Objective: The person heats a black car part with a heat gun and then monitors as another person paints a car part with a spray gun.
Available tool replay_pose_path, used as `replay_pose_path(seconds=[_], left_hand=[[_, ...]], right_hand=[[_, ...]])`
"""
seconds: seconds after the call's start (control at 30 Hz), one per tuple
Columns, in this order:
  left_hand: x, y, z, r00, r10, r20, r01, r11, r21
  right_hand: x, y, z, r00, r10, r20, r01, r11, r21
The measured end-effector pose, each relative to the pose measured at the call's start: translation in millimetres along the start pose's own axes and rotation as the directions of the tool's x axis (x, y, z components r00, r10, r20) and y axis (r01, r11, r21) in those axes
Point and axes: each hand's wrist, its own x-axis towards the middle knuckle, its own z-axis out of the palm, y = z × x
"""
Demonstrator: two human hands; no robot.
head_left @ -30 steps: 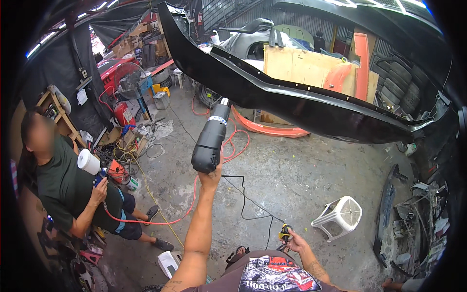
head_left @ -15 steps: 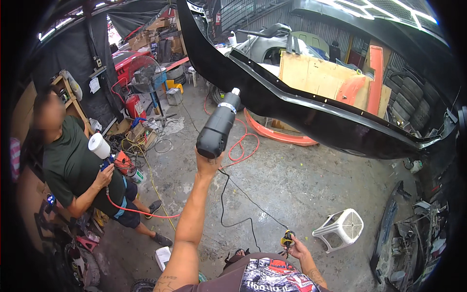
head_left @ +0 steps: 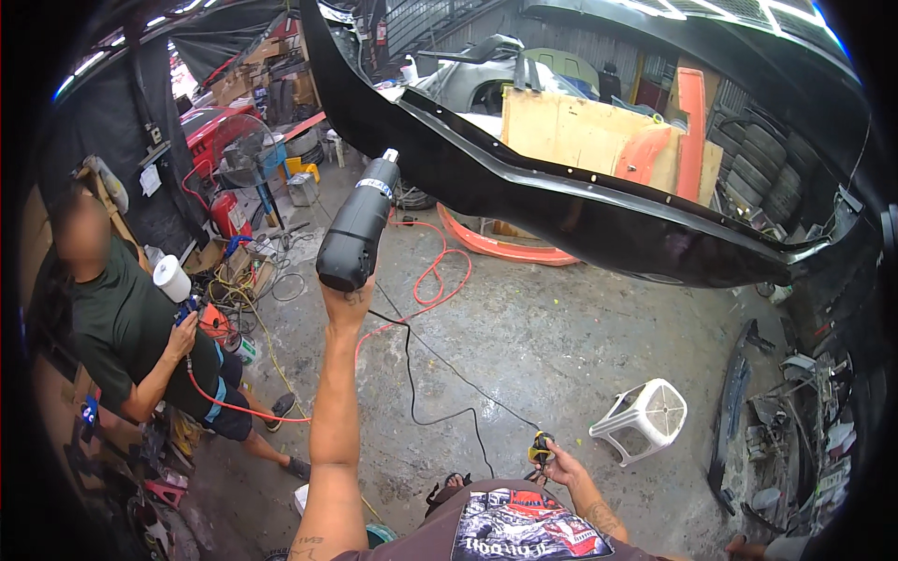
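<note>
My left hand (head_left: 348,297) is raised at arm's length, closed round the handle of a black heat gun (head_left: 355,229). The gun's metal nozzle points up at the left part of a long glossy black bumper (head_left: 561,201), just short of its surface or in front of it; the exact gap I cannot tell. Down by my waist, my right hand (head_left: 559,464) has its fingers closed on a small yellow-and-black cord connector (head_left: 540,447). A thin cord runs from it up and left across the floor, and the heat gun's black cable (head_left: 412,374) loops down near it.
At left another person (head_left: 140,318) holds a spray gun (head_left: 178,290) with a red hose. A white plastic stool (head_left: 650,416) stands at right, beside piled car parts (head_left: 795,449). Behind the bumper are a plywood panel (head_left: 571,136), orange parts and stacked tyres (head_left: 762,164).
My left hand has carried the heat gun leftward and slightly up. The whole view has shifted a little, so the bumper appears further left. My right hand still holds the connector.
</note>
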Motion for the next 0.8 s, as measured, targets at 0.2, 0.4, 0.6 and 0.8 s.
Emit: replay_pose_path(seconds=[0.2, 0.4, 0.6, 0.8], left_hand=[[-30, 12, 18, 0.995, -0.049, 0.084, 0.054, 0.996, -0.064], [-58, 25, 51, 0.995, -0.021, 0.093, 0.035, 0.988, -0.150], [-91, 35, 96, 0.998, -0.020, 0.060, 0.043, 0.907, -0.419], [-100, 75, 141, 0.998, -0.037, 0.046, 0.050, 0.943, -0.330]], right_hand=[[7, 7, -13, 0.998, 0.054, 0.045, -0.055, 0.998, 0.015], [0, 6, -1, 0.995, 0.086, 0.041, -0.086, 0.996, -0.015], [1, 11, 8, 0.998, 0.045, -0.031, -0.047, 0.997, -0.054], [0, 9, 4, 0.999, 0.038, -0.021, -0.039, 0.999, -0.014]])
